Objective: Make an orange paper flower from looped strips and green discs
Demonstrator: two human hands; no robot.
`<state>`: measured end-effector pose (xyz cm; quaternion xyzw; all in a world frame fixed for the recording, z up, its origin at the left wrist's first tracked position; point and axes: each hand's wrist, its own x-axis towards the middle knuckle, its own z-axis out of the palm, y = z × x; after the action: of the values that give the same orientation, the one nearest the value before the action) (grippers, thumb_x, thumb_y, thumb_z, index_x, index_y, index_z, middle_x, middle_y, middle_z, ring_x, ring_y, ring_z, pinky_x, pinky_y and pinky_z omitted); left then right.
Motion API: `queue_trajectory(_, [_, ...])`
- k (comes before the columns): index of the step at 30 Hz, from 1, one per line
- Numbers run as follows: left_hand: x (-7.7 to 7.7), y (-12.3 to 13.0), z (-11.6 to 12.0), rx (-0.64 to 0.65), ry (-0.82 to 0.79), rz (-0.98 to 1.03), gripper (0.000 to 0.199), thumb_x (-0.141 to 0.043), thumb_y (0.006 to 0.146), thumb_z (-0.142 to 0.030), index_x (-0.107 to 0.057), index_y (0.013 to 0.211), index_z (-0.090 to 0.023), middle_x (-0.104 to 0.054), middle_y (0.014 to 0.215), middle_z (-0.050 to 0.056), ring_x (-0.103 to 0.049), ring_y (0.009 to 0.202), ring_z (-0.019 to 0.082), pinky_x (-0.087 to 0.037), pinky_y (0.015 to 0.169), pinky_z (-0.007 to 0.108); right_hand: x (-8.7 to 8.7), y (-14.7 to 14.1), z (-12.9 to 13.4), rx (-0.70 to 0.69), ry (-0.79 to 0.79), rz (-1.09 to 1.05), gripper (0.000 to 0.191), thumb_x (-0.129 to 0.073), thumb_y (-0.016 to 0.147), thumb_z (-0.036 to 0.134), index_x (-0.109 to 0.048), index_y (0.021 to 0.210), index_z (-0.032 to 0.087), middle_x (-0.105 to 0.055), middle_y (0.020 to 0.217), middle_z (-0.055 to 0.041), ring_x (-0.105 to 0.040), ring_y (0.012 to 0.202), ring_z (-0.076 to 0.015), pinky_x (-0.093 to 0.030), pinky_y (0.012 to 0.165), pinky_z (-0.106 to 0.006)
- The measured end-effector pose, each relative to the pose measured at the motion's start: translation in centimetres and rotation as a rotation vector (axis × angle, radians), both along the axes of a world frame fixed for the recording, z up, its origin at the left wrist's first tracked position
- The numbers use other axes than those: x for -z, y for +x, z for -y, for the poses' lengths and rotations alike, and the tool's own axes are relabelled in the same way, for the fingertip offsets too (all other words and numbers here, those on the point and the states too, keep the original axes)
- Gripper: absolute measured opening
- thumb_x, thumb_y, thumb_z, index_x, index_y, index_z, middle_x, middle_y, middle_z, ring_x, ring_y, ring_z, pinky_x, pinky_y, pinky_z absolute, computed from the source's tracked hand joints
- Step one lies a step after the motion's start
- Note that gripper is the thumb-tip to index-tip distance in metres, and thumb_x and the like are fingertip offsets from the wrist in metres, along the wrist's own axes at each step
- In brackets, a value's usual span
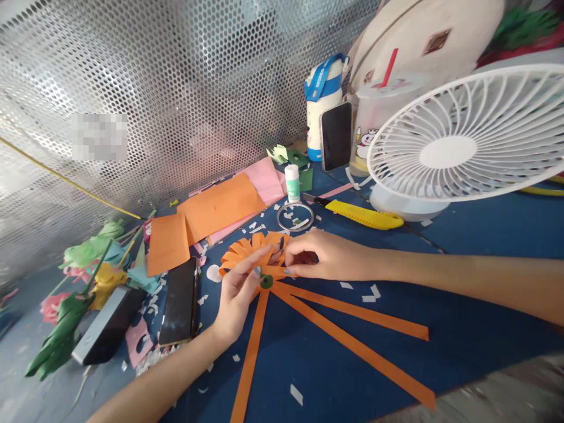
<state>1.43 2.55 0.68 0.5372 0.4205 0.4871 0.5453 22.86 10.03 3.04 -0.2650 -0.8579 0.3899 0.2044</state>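
Observation:
An orange paper flower with looped petals and a small green centre lies on the blue table. Three long flat orange paper strips run out from its centre toward the right and the near side. My left hand rests on the flower's left side, thumb by the green centre and index finger across the petals, gripping it. From the right, my right hand pinches an orange strip close to the centre, thumb and fingertips together. The fingers partly cover the petals between the hands.
Beyond the hands are a glue stick, a tape ring, a yellow box cutter and a white fan. Orange paper sheets, a phone, a power bank and paper flowers lie leftward. Paper scraps are scattered around.

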Motion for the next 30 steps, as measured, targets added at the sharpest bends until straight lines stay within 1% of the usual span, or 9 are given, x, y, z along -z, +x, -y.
queue_trajectory(3, [-0.2,0.1,0.0,0.018,0.014,-0.045,0.037,-0.060,0.094,-0.030,-0.065,0.130,-0.025,-0.062,0.138,0.008,-0.056,0.130,0.027,-0.038,0.116,0.042,0.1,0.0,0.0,0.008,-0.006,-0.011,0.015,-0.060,0.085,0.024,-0.060,0.073,0.015,-0.058,0.066,-0.0005,-0.049,0.059,-0.0108,-0.034,0.056,-0.024])
queue_trajectory(10, [-0.4,0.3,0.0,0.007,0.032,-0.110,0.036,-0.061,0.094,-0.029,-0.065,0.130,-0.026,-0.064,0.136,0.007,-0.059,0.127,0.027,-0.042,0.113,0.041,0.5,0.1,-0.1,0.004,-0.005,-0.024,0.016,-0.059,0.085,0.024,-0.059,0.071,0.015,-0.057,0.066,-0.0006,-0.049,0.059,-0.0109,-0.033,0.055,-0.024])
queue_trajectory(14, [-0.5,0.4,-0.1,-0.009,0.059,-0.167,0.038,-0.060,0.094,-0.029,-0.065,0.131,-0.023,-0.066,0.133,0.008,-0.060,0.125,0.028,-0.043,0.112,0.042,0.7,0.2,0.0,0.001,-0.016,-0.064,0.015,-0.059,0.084,0.022,-0.058,0.070,0.016,-0.056,0.066,0.0000,-0.049,0.059,-0.0108,-0.034,0.056,-0.024])
queue_trajectory(18, [-0.7,0.6,-0.1,-0.038,0.068,-0.224,0.036,-0.061,0.093,-0.029,-0.067,0.128,-0.021,-0.069,0.129,0.008,-0.062,0.124,0.028,-0.045,0.111,0.041,0.8,0.4,0.0,0.006,-0.019,-0.082,0.016,-0.057,0.084,0.021,-0.057,0.069,0.016,-0.055,0.066,0.0007,-0.047,0.059,-0.0098,-0.034,0.056,-0.024])
queue_trajectory(24, [-0.3,0.4,-0.1,-0.066,0.063,-0.263,0.034,-0.061,0.093,-0.029,-0.068,0.126,-0.023,-0.069,0.128,0.007,-0.063,0.122,0.027,-0.047,0.109,0.040,1.2,0.3,0.0,0.017,0.009,-0.110,0.018,-0.057,0.083,0.022,-0.055,0.066,0.017,-0.056,0.065,0.0002,-0.047,0.057,-0.0097,-0.033,0.055,-0.023])
queue_trajectory(30, [-0.2,0.4,-0.1,-0.079,0.067,-0.290,0.034,-0.061,0.093,-0.033,-0.070,0.124,-0.021,-0.069,0.128,0.008,-0.065,0.119,0.027,-0.049,0.106,0.037,1.2,0.3,0.0,0.011,0.028,-0.111,0.018,-0.056,0.083,0.022,-0.054,0.067,0.017,-0.055,0.064,0.0003,-0.045,0.056,-0.0092,-0.032,0.055,-0.023])
